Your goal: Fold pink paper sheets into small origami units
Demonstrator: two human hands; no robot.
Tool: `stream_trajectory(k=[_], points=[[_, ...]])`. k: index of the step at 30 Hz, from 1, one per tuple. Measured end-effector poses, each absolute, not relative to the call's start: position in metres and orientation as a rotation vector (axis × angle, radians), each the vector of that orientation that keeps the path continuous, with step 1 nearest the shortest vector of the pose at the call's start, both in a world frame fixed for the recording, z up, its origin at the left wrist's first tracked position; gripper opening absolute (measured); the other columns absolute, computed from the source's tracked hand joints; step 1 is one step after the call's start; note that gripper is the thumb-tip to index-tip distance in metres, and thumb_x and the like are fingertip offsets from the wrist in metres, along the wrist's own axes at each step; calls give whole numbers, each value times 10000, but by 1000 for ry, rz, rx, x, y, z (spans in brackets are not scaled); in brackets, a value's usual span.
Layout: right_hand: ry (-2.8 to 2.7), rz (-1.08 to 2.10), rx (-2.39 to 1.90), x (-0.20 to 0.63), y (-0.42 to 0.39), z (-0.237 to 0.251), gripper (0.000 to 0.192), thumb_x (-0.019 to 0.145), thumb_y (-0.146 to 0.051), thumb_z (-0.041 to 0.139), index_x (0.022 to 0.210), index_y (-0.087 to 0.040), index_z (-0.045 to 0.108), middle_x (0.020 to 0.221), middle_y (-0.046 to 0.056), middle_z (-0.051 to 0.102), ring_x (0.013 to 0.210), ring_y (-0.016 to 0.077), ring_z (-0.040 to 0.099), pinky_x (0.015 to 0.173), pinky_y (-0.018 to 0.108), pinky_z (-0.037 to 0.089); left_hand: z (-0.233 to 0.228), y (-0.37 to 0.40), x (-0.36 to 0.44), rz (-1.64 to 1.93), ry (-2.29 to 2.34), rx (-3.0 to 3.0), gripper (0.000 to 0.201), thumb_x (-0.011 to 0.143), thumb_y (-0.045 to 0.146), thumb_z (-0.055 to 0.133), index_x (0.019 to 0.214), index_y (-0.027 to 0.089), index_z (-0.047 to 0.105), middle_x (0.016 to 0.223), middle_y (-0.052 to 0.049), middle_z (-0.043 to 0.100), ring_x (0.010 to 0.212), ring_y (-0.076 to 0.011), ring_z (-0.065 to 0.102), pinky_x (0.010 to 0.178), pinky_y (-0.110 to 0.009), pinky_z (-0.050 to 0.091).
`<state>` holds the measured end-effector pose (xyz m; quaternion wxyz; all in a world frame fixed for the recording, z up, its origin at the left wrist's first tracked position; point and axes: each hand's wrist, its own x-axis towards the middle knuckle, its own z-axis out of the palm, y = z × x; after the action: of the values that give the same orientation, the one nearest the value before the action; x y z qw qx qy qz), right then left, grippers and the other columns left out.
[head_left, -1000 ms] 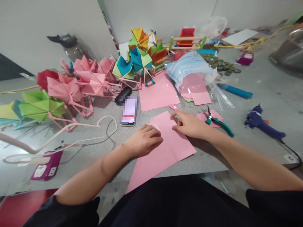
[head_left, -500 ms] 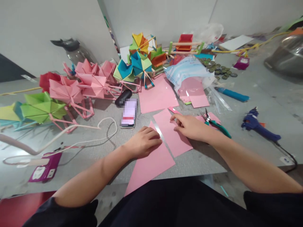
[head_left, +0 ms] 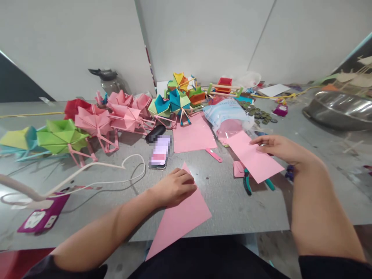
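My left hand (head_left: 176, 186) rests on top of a pink paper piece (head_left: 183, 219) with slanted sides, its fingers lightly bent and lying over the upper part. The lower corner of that piece hangs past the table edge towards my dark clothing. My right hand (head_left: 271, 147) pinches a rectangular pink paper piece (head_left: 252, 157) by its right edge and has it raised off the table. Beneath this sheet, pliers with teal handles (head_left: 247, 183) are partly covered. Between the hands, farther back, lies a pink craft knife (head_left: 214, 155).
Pink sheets (head_left: 193, 135) and a clear plastic bag (head_left: 223, 114) lie behind. Folded-paper models (head_left: 95, 120) line the back left. A phone (head_left: 160, 151), white cable (head_left: 100, 163) and purple power strip (head_left: 43, 213) are left. A metal bowl (head_left: 340, 110) stands right.
My right hand has lifted the rectangular pink piece off the table and carried it right, over the pliers. The craft knife now shows fully. My left hand stays on its piece; the view has tilted up.
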<state>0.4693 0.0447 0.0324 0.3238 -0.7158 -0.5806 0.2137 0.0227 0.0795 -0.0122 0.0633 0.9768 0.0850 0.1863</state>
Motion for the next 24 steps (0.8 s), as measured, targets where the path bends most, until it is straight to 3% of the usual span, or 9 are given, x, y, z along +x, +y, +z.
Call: stream_trajectory(k=[4, 7, 9, 12, 15, 18, 21, 24], points=[[-1413, 555, -1866, 466, 64, 22, 253, 889, -323, 680, 1079, -211, 804, 992, 116, 821, 835, 277, 763, 703, 409, 658, -13, 80, 23, 549, 274, 2956, 165, 1107, 209, 574, 1129, 212, 738, 1095, -80, 773, 1020, -232, 684, 916, -405, 496], [-1290, 332, -1843, 449, 84, 13, 357, 883, -274, 633, 1191, -174, 782, 1166, 145, 816, 952, 296, 778, 820, 438, 663, -13, 80, 23, 543, 272, 2949, 174, 1111, 213, 569, 1139, 214, 741, 1103, -79, 774, 1034, -233, 686, 923, -407, 501], [-1254, 333, -1837, 439, 93, 7, 510, 893, -247, 592, 1383, -173, 711, 1357, 161, 770, 999, 306, 794, 863, 460, 664, -13, 80, 23, 527, 284, 2943, 178, 1112, 216, 568, 1150, 218, 742, 1109, -81, 772, 1045, -233, 687, 928, -406, 505], [-1320, 332, -1902, 433, 96, 2, 567, 897, -250, 606, 1457, -177, 664, 1441, 173, 735, 1165, 334, 777, 1034, 494, 620, -12, 80, 23, 507, 298, 2933, 173, 1108, 213, 577, 1161, 217, 741, 1125, -82, 770, 1055, -237, 684, 941, -408, 510], [-1391, 249, -2011, 437, 92, 2, 517, 871, -316, 686, 1371, -191, 714, 1339, 161, 778, 1133, 331, 774, 1089, 502, 584, -11, 79, 23, 493, 299, 2928, 164, 1102, 212, 592, 1171, 213, 740, 1133, -82, 768, 1064, -238, 684, 953, -412, 513], [-1424, 201, -2071, 441, 88, 3, 417, 813, -319, 724, 1211, -202, 769, 1155, 125, 814, 955, 300, 767, 1000, 476, 608, -11, 79, 23, 482, 306, 2927, 157, 1100, 215, 602, 1172, 215, 742, 1133, -86, 765, 1064, -236, 687, 956, -408, 512], [-1483, 201, -2015, 443, 92, 4, 335, 802, -244, 657, 1106, -202, 791, 1046, 109, 816, 904, 290, 747, 943, 453, 610, -11, 79, 23, 481, 317, 2916, 159, 1102, 216, 596, 1160, 219, 744, 1138, -88, 765, 1070, -237, 686, 964, -404, 510], [-1556, 213, -1894, 442, 104, 5, 356, 859, -228, 571, 1132, -183, 795, 1043, 122, 819, 937, 303, 750, 946, 463, 607, -12, 79, 24, 476, 324, 2909, 161, 1103, 217, 588, 1148, 217, 743, 1140, -88, 764, 1073, -238, 683, 968, -403, 510]])
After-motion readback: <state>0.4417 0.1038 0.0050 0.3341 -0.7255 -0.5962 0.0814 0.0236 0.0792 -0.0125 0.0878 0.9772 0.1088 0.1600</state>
